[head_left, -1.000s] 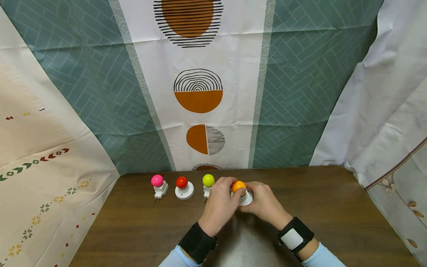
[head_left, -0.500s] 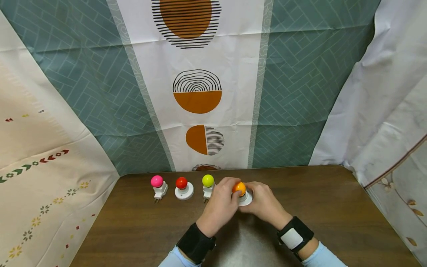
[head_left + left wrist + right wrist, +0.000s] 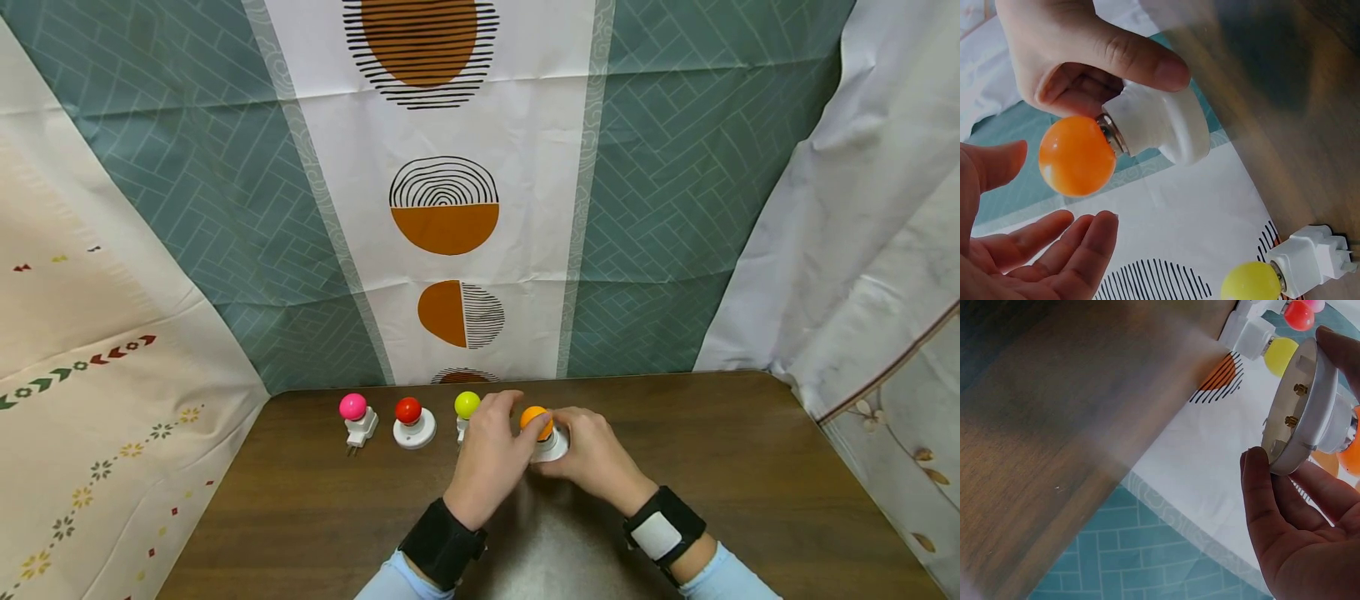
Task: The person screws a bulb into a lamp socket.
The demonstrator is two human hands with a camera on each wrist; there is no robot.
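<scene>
My right hand holds a round white lamp holder by its rim, thumb on one side and fingers on the other. The holder is tilted off the table, its underside with brass screws showing in the right wrist view. Screwed into it is an orange round bulb, its metal collar partly visible. Around that bulb my left hand is spread, thumb on one side and fingers on the other. In the left wrist view a gap shows between its fingertips and the bulb.
On the wooden table, left of my hands, stand a yellow bulb in a white plug socket, a red bulb in a round white holder, and a pink bulb in a plug socket. A patterned cloth hangs behind.
My left hand's fingers have spread away from the orange bulb, having been closed about it half a second ago. The right hand keeps its grip on the lamp holder in the same place.
</scene>
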